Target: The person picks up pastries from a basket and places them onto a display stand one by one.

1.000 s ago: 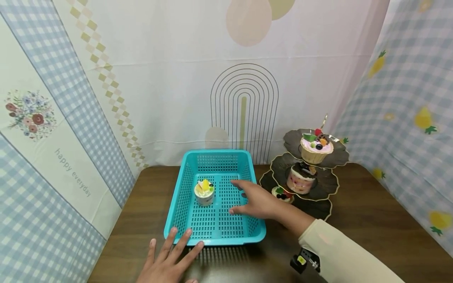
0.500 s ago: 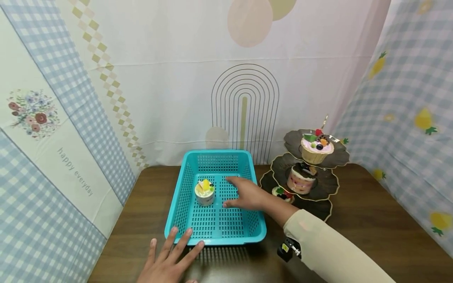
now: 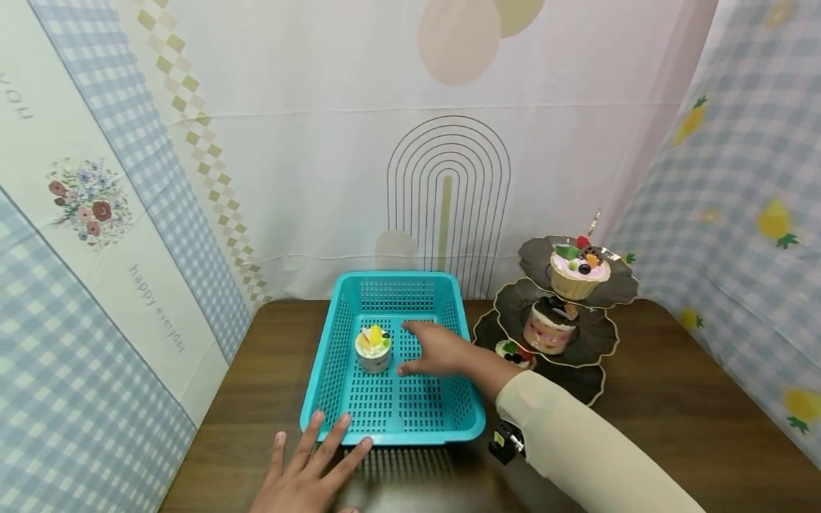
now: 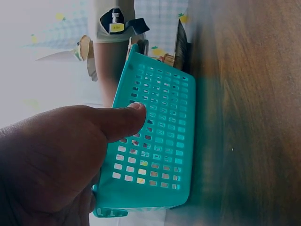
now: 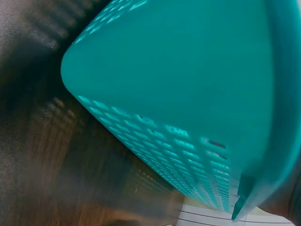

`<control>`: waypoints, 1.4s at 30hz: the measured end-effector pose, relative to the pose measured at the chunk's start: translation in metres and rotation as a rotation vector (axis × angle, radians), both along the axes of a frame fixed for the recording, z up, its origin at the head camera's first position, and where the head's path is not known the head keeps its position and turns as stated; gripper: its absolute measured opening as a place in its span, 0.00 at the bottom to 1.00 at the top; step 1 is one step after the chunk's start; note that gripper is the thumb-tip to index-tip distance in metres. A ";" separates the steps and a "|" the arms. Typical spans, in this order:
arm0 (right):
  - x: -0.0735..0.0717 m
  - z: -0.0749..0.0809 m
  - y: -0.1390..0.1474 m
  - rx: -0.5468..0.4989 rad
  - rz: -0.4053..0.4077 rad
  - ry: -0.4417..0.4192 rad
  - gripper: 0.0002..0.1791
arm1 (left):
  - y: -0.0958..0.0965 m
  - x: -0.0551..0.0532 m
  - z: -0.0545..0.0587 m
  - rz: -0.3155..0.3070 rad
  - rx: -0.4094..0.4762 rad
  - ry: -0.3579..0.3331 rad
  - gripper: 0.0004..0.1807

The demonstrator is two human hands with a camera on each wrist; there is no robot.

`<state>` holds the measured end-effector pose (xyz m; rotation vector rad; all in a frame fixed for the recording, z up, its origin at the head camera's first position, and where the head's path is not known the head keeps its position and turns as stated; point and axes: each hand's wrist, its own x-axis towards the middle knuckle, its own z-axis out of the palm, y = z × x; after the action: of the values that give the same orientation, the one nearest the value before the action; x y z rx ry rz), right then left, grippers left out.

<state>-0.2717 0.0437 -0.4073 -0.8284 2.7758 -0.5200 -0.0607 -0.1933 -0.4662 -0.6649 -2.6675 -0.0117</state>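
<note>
Inside the turquoise plastic basket [image 3: 393,437] stands a small cupcake [image 3: 374,350] in a pale cup, topped with cream and yellow fruit pieces. My right hand [image 3: 436,349] reaches over the basket's right side, thumb and fingers apart, just right of the cupcake and not touching it. At the near left of the basket, my left hand [image 3: 304,467] has spread, straight fingers at the front rim. In the left wrist view its thumb [image 4: 120,123] extends along the outside of the perforated wall. The basket's wall [image 5: 174,70] fills most of the right wrist view and hides most of that hand.
To the right, a tiered dark stand [image 3: 586,342] with gold edges bears a pink-cream tart [image 3: 577,279], a layered round cake [image 3: 548,331] and a fruit-topped dessert [image 3: 513,354] low down. Patterned cloth [image 3: 308,171] hangs behind the brown wooden table [image 3: 237,370].
My right hand has moved left across the basket, closer to the cupcake. The left hand keeps its place at the front rim. The head view has shifted slightly.
</note>
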 end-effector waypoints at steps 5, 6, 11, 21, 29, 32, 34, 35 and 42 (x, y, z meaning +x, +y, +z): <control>-0.005 -0.004 -0.005 0.030 -0.006 -0.030 0.52 | -0.001 -0.001 0.001 -0.005 -0.013 -0.025 0.40; -0.005 -0.005 -0.007 0.038 -0.010 -0.035 0.52 | -0.001 -0.001 0.001 -0.007 -0.011 -0.028 0.40; -0.007 -0.008 -0.014 0.058 -0.015 -0.048 0.52 | -0.001 -0.001 0.001 -0.011 -0.002 -0.022 0.40; -0.008 -0.015 -0.023 0.056 -0.017 -0.076 0.54 | 0.000 0.000 0.002 -0.007 0.000 -0.031 0.41; -0.012 -0.021 -0.028 0.059 -0.029 -0.083 0.54 | 0.002 0.000 0.001 0.001 0.018 -0.040 0.46; -0.013 -0.023 -0.030 0.052 -0.033 -0.092 0.53 | 0.001 0.000 0.002 -0.001 0.016 -0.047 0.47; -0.013 -0.024 -0.031 0.043 -0.037 -0.095 0.53 | 0.001 0.000 0.002 0.001 0.013 -0.054 0.47; -0.014 -0.024 -0.032 0.039 -0.038 -0.096 0.53 | 0.001 0.000 0.002 0.002 0.015 -0.053 0.47; -0.015 -0.027 -0.037 0.024 -0.031 -0.106 0.53 | 0.000 0.001 0.005 0.012 0.014 -0.080 0.46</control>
<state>-0.2867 0.0071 -0.4341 -0.7318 2.6959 -0.5187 -0.0601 -0.1930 -0.4612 -0.6571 -2.7450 -0.0539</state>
